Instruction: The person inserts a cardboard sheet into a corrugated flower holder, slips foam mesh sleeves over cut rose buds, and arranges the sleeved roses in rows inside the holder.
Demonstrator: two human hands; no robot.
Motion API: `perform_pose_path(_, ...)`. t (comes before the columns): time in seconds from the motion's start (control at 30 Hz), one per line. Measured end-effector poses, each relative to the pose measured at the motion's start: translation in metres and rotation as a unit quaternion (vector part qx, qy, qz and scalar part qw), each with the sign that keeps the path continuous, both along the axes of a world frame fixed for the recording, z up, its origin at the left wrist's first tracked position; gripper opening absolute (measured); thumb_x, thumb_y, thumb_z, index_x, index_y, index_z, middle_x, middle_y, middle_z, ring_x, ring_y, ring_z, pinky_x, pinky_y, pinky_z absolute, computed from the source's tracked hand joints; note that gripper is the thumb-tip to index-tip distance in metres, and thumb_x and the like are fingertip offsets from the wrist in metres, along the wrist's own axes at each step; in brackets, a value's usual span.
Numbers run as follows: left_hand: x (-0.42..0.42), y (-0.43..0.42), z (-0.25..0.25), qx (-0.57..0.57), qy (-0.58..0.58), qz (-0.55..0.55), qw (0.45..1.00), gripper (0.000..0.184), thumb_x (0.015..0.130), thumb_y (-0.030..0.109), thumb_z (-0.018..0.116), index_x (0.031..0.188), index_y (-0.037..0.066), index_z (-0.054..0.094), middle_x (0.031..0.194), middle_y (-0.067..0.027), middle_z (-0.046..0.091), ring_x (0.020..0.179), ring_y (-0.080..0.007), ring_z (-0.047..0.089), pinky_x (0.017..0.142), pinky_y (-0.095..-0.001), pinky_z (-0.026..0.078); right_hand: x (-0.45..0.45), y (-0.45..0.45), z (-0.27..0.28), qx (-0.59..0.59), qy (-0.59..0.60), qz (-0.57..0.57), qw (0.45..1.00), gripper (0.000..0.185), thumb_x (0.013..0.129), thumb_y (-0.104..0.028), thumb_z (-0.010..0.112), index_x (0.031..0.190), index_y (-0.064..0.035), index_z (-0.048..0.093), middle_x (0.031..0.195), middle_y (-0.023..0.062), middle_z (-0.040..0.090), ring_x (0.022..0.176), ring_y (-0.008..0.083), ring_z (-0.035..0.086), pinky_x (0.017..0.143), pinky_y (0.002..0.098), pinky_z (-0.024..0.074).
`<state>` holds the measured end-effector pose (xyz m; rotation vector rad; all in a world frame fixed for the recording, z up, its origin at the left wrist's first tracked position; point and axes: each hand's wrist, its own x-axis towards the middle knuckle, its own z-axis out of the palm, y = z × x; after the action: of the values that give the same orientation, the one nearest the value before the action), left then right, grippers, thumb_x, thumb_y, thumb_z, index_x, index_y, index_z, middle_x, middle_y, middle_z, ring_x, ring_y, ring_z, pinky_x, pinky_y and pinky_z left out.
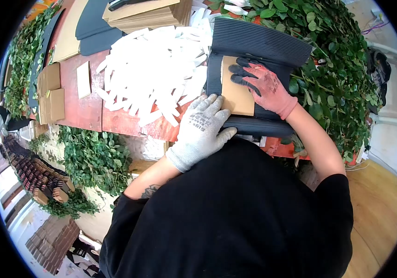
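Note:
My left hand [203,127], in a light grey glove, lies with its fingers stretched out over the left edge of a tan cardboard piece [239,102]. My right hand [265,85], in a red glove with black fingertips, rests flat on the upper right of the same piece, fingers spread. Beneath the cardboard is a black corrugated sheet [256,41], its far part raised behind the hands and its near edge [259,126] curled up close to my body. The middle of the cardboard is visible between my hands; part of its right side is covered.
A heap of white strips [154,65] spreads over the red table [126,121] left of my hands. Behind it are stacked cardboard sheets [156,16] and dark sheets [97,30]. Cardboard pieces [51,99] sit further left. Leafy green stems [330,83] crowd the right side.

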<state>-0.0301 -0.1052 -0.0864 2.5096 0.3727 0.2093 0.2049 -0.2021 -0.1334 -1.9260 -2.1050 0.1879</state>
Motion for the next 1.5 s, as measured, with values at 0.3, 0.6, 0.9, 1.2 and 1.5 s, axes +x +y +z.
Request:
perform_pose_path(0.3, 0.003, 0.000, 0.015, 0.015, 0.032, 0.012, 0.999, 0.044, 0.075, 0.037, 0.068, 0.104, 0.005, 0.064, 0.124, -0.0163, 0.053, 0.118, -0.0353, 0.048, 0.101, -0.0453, 0.035, -0.002, 0.003, -0.003, 0.030, 0.052, 0.012, 0.998, 0.028, 0.080, -0.009, 0.062, 0.108, -0.0067, 0.062, 0.128, 0.0102, 0.053, 0.125, 0.0278, 0.044, 0.106, 0.0397, 0.0362)
perform_pose_path(0.6, 0.028, 0.023, 0.025, 0.037, 0.022, -0.102, 0.994, 0.059, 0.060, 0.040, 0.077, 0.107, 0.008, 0.063, 0.112, -0.0116, 0.052, 0.108, -0.0321, 0.049, 0.094, -0.0457, 0.038, -0.012, 0.003, 0.089, 0.006, 0.002, -0.022, 1.000, 0.039, 0.077, -0.030, 0.060, 0.112, -0.0123, 0.063, 0.126, 0.0128, 0.053, 0.122, 0.0264, 0.046, 0.107, 0.0392, 0.0332)
perform_pose_path(0.9, 0.031, 0.028, 0.036, 0.027, 0.066, -0.106, 0.992, 0.061, 0.064, 0.044, 0.076, 0.110, 0.006, 0.062, 0.117, -0.0130, 0.052, 0.113, -0.0340, 0.047, 0.096, -0.0466, 0.037, 0.216, 0.128, 0.074, 0.035, -0.209, -0.248, 0.945, 0.063, 0.077, -0.034, 0.066, 0.130, -0.0060, 0.046, 0.128, 0.0172, 0.047, 0.118, 0.0347, 0.046, 0.101, 0.0412, 0.0368)
perform_pose_path(1.2, 0.023, 0.044, 0.070, -0.069, -0.025, -0.008, 0.997, 0.047, 0.070, 0.026, 0.072, 0.110, 0.003, 0.061, 0.114, -0.0145, 0.060, 0.110, -0.0348, 0.054, 0.096, -0.0435, 0.040, 0.257, 0.181, 0.034, -0.131, -0.215, -0.376, 0.892, 0.045, 0.081, -0.020, 0.057, 0.122, -0.0049, 0.050, 0.126, 0.0201, 0.046, 0.117, 0.0375, 0.046, 0.094, 0.0456, 0.0386)
perform_pose_path(1.5, 0.052, 0.053, 0.102, -0.120, -0.135, -0.097, 0.979, 0.036, 0.069, 0.013, 0.071, 0.102, 0.001, 0.064, 0.105, -0.0151, 0.063, 0.100, -0.0338, 0.059, 0.087, -0.0419, 0.046, 0.284, 0.157, 0.056, -0.006, -0.179, -0.366, 0.913, 0.037, 0.080, -0.029, 0.058, 0.114, -0.0119, 0.057, 0.117, 0.0092, 0.059, 0.109, 0.0221, 0.056, 0.092, 0.0342, 0.0443)
